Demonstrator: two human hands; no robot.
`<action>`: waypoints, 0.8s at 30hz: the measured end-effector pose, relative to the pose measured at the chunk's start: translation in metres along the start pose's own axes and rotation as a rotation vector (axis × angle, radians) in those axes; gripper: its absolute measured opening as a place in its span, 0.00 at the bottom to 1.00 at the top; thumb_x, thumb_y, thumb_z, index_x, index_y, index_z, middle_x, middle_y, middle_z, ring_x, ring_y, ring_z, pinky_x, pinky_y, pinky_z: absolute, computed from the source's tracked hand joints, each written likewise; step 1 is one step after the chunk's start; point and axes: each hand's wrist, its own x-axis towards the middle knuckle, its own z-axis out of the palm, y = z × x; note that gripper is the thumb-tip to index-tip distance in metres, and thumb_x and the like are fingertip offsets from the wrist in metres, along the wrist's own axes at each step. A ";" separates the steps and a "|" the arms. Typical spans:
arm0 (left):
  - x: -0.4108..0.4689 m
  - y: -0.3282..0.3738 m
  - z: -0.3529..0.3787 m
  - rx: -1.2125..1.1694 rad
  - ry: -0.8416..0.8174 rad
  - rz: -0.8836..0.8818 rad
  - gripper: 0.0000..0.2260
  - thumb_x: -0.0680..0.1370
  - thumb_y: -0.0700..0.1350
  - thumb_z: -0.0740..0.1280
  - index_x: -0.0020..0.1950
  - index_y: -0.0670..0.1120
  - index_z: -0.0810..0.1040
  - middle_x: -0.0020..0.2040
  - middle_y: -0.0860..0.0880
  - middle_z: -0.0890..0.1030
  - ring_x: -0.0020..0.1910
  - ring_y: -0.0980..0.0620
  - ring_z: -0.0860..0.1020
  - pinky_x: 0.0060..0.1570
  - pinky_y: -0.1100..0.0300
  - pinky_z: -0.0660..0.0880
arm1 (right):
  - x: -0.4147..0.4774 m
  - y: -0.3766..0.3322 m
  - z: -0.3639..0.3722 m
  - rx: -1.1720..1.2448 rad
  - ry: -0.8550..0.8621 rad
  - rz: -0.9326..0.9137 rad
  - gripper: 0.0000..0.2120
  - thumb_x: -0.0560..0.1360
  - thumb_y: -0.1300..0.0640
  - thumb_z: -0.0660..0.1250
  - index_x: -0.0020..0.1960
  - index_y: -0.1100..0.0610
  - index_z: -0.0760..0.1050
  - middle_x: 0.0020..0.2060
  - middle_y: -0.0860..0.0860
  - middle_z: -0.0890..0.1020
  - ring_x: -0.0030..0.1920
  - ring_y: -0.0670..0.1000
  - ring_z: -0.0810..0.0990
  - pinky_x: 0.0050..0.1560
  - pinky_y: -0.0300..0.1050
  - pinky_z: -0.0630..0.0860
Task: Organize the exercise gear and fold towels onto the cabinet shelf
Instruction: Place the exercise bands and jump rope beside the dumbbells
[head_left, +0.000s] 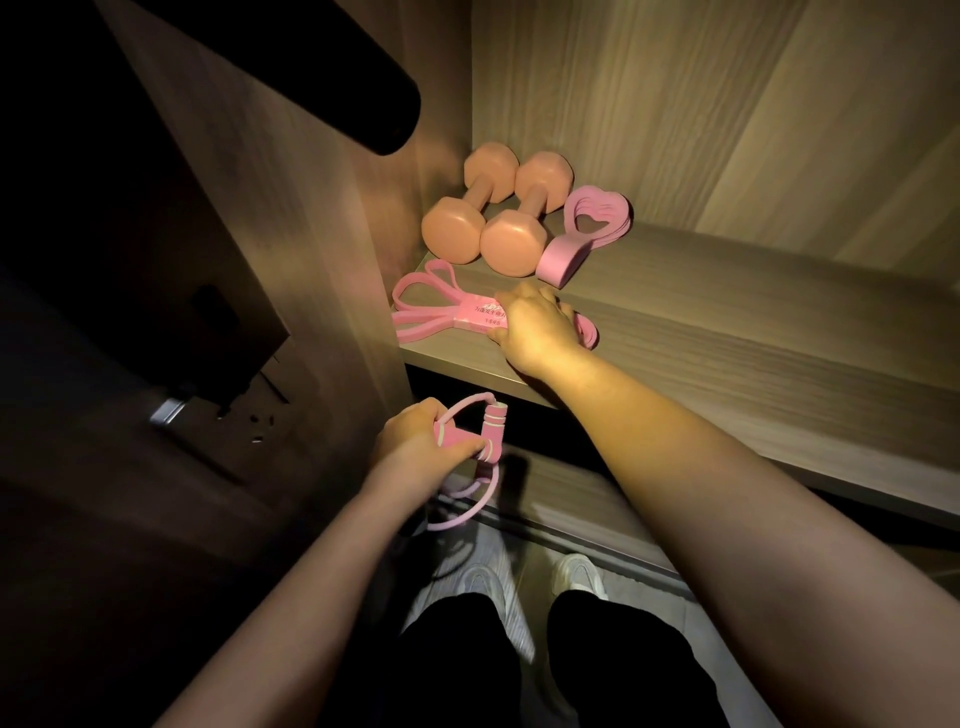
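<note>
The flat pink resistance band (423, 306) lies at the front left corner of the cabinet shelf (727, 332), with its loops spread toward the side wall. Your right hand (535, 327) is on top of its middle part, where a pink paper label (475, 316) wraps it. The fingers are bent over the label and the thumb is at the near edge, so this hand grips the band. Just behind it lie two peach dumbbells (452, 231) side by side (their near heads seem to touch). Beside them on the right is a heart-shaped band bundle (592, 223). Below the shelf edge, your left hand (415, 436) is closed around one handle of a pink tube expander (493, 428), and its loops hang down. Under it are your light shoes (478, 577) on the floor.
</note>
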 end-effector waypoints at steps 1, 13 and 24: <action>-0.002 0.002 -0.002 -0.002 -0.001 -0.001 0.16 0.66 0.55 0.77 0.40 0.48 0.75 0.40 0.51 0.79 0.39 0.51 0.78 0.37 0.56 0.76 | -0.003 0.000 -0.001 -0.009 -0.019 -0.005 0.22 0.79 0.51 0.64 0.71 0.55 0.67 0.66 0.56 0.70 0.67 0.58 0.66 0.67 0.56 0.63; -0.080 0.027 -0.024 -0.019 0.034 0.194 0.16 0.66 0.58 0.76 0.40 0.48 0.75 0.37 0.51 0.79 0.38 0.51 0.78 0.38 0.52 0.77 | -0.131 0.039 -0.022 0.329 0.072 0.070 0.24 0.79 0.60 0.62 0.74 0.63 0.64 0.72 0.58 0.67 0.71 0.57 0.66 0.70 0.45 0.60; -0.088 0.029 -0.030 0.028 -0.007 0.166 0.14 0.69 0.54 0.76 0.42 0.48 0.75 0.39 0.49 0.79 0.39 0.49 0.78 0.37 0.51 0.78 | -0.116 0.051 -0.026 0.245 0.029 0.241 0.26 0.77 0.57 0.66 0.73 0.58 0.64 0.64 0.60 0.73 0.65 0.61 0.72 0.63 0.51 0.69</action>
